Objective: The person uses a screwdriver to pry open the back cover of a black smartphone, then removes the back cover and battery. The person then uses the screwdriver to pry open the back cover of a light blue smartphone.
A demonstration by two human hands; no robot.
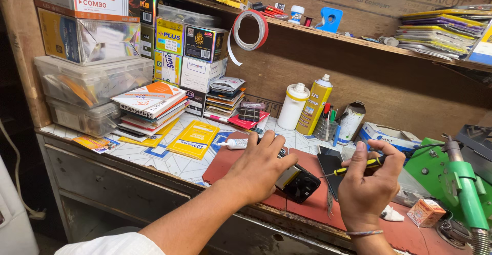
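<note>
Red matting [230, 165] carries a black phone [299, 183], pinned flat by the left hand [261, 165]. The right hand [368, 183] pinches a yellow-handled screwdriver [353, 168] toward it. Colourful cartons [189, 42] stack behind, yellow packet [193, 139] lying flat beside them.

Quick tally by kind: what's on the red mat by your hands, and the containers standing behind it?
Opened phone: 1
Screwdriver: 1
Glue tube: 1
White bottle: 1
Yellow spray can: 1
Total: 5
Left hand steadies the phone; right hand holds the screwdriver.
</note>
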